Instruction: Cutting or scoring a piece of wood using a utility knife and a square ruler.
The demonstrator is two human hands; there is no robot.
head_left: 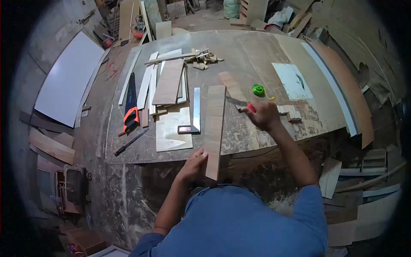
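My left hand grips the near left edge of a long wood-grain board, which reaches over the table's front edge toward me. In my right hand is a red-handled tool with a flat, dark metal blade; its exact kind is unclear. The blade points left, its tip at the board's right edge near the far end. A try square lies left of the board. Beyond the blade rests a shorter wood piece, and a green tape measure sits past my right hand.
On the worktable, a stack of boards, offcuts and an orange-handled handsaw lie to the left. A white sheet and small wood strips lie to the right. Scrap boards crowd the floor at right.
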